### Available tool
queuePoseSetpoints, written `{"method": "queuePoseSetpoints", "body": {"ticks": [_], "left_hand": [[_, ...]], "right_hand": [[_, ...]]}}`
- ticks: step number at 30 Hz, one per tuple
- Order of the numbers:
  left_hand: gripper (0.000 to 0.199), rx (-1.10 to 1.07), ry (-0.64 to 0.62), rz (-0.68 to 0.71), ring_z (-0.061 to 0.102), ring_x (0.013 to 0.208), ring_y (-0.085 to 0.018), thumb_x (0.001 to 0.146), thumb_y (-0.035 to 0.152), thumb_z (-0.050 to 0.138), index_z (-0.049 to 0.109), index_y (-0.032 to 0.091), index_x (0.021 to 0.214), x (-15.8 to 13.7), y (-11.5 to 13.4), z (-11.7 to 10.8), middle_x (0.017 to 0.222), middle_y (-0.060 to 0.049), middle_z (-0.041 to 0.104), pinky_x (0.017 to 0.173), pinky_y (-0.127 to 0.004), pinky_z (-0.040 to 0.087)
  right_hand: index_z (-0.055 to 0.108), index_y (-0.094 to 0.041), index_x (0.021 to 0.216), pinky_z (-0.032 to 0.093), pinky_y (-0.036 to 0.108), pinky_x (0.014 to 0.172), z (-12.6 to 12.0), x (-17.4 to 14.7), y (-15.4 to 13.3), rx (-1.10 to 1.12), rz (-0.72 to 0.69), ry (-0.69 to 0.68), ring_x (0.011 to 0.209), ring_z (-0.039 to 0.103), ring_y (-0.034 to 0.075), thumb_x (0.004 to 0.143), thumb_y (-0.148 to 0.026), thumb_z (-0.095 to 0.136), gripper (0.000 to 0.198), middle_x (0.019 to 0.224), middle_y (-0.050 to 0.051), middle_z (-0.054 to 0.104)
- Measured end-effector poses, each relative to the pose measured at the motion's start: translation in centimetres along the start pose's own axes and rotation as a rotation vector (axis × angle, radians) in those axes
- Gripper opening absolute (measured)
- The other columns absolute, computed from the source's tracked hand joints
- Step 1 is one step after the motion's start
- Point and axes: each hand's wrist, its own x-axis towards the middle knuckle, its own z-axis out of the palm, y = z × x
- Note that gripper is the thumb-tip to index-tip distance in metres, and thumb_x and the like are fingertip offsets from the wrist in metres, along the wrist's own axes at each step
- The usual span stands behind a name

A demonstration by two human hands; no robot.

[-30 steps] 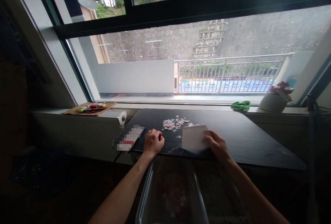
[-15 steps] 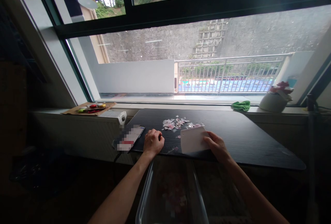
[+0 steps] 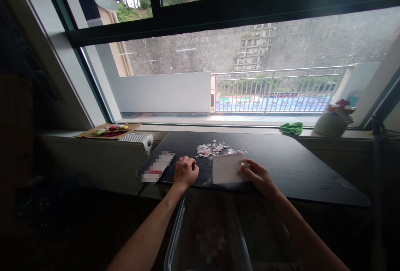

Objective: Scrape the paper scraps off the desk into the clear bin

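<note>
The bench (image 3: 306,171) stands before the window (image 3: 187,56). At its left end lies the phone (image 3: 165,162), and near its middle lie the scraps (image 3: 209,149). The left hand (image 3: 186,170) is just to the right of the phone. The card (image 3: 228,170), in the right hand (image 3: 256,174), is before the scraps. At the near side is the tub (image 3: 176,225), with other scraps (image 3: 220,244) inside. Behind, at right, the cloth (image 3: 292,128) is beside the pot (image 3: 331,121).

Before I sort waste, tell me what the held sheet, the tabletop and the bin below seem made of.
White sheet: probably plastic or stiff card, smooth; it looks nearly flat though held from one side.
Black tabletop: likely wood-look laminate, satin; fine grain lines show.
Bin: likely clear plastic, glossy; highlights streak its translucent-looking rim.
</note>
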Motion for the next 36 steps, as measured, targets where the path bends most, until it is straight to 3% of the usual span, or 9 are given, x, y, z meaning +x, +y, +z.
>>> {"method": "queuePoseSetpoints", "body": {"ticks": [7,19,36], "left_hand": [[0.015,0.004,0.005,0.005,0.055,0.091,-0.022,0.077,0.02,0.051,0.066,0.019,0.081,0.0,0.03,0.08,0.089,-0.006,0.063,0.084,-0.034,0.043],[0.014,-0.005,-0.003,-0.009,0.055,0.091,-0.021,0.077,0.02,0.052,0.066,0.02,0.081,-0.05,0.23,-0.23,0.089,-0.006,0.063,0.084,-0.034,0.043],[0.014,0.003,-0.004,-0.005,0.055,0.092,-0.022,0.078,0.02,0.052,0.066,0.019,0.081,0.0,0.23,-0.2,0.088,-0.006,0.063,0.085,-0.034,0.043]], "right_hand": [[0.066,-0.018,0.104,0.055,0.03,0.065,-0.45,0.22,0.44,0.051,0.03,0.06,0.075,0.068,0.021,0.07,-0.047,0.068,0.045,0.085,0.006,0.074],[0.07,-0.016,0.095,0.053,0.03,0.067,-0.45,0.15,-0.13,-0.028,0.019,0.013,0.078,0.066,0.021,0.07,-0.041,0.066,0.036,0.086,0.005,0.073],[0.068,-0.017,0.1,0.054,0.034,0.071,-0.38,0.09,-0.06,-0.042,0.023,-0.014,0.08,0.067,0.023,0.069,-0.041,0.068,0.04,0.088,0.006,0.073]]}}
